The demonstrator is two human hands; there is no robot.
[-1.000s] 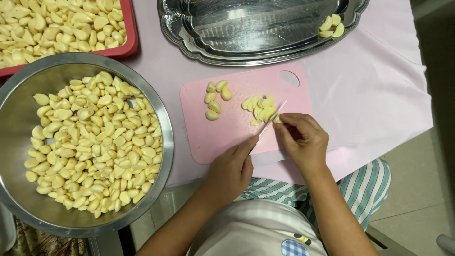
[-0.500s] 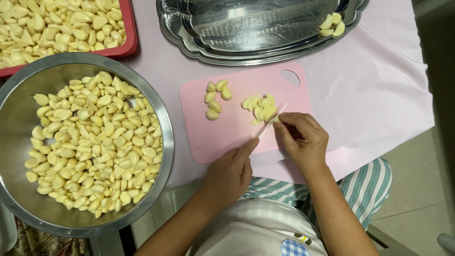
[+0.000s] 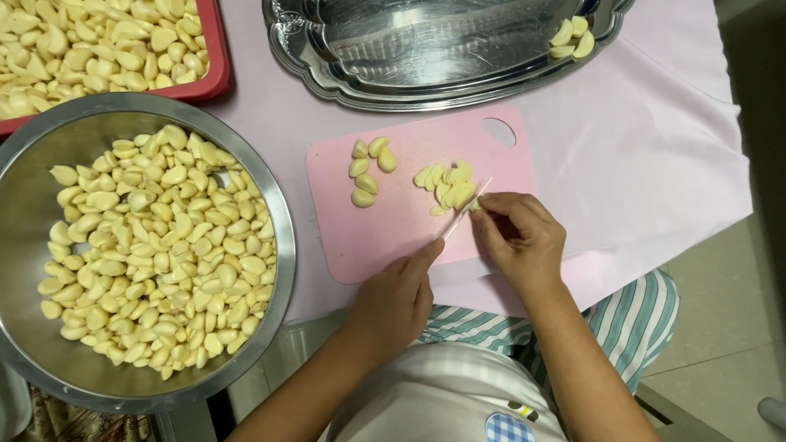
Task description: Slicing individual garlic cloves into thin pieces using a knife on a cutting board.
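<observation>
Head view: my left hand grips a thin knife over the pink cutting board, while my right hand, fingers pinched, holds a garlic clove beside the cut pile.

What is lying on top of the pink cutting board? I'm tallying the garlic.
On the pink cutting board: five whole garlic cloves, a cluster of cut garlic pieces, and a knife blade. The right hand hides whatever it holds.

Knife blade now a touch lower against the cut garlic; hands otherwise unmoved.
</observation>
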